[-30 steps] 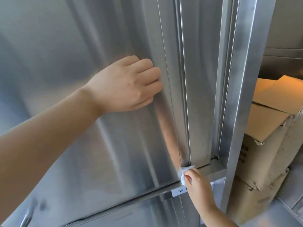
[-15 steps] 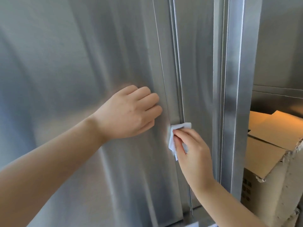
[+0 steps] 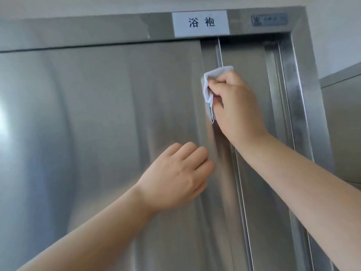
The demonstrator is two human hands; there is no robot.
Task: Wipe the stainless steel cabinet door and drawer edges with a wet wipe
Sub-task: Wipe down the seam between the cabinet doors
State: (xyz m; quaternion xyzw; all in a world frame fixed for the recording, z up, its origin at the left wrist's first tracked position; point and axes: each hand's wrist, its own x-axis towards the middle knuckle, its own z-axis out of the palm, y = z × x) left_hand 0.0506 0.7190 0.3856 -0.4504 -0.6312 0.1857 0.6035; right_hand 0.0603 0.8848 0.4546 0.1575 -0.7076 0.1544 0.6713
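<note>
Up near the top right corner of the cabinet door [image 3: 107,114], the right hand [image 3: 236,106] pinches a crumpled white wet wipe [image 3: 213,81] between thumb and curled fingers and presses it against the door's vertical right edge. A loose tail of the wipe hangs down along that edge in front of the palm. Above the wipe, a short stretch of bare edge runs up to the top rail [image 3: 97,28], where a white label [image 3: 201,23] with two printed characters sits, a small badge [image 3: 269,19] beside it. Below the right wrist, the same edge runs on down, uncovered, to the bottom of the view.

The left hand [image 3: 175,177] is curled into a loose fist that holds nothing, its knuckles against the door face, just left of the edge and well below the wipe. Right of the edge lies a recessed second panel [image 3: 248,75], then narrow vertical channels, then the frame's right upright [image 3: 298,94]. The right forearm crosses the panel and channels lower down.
</note>
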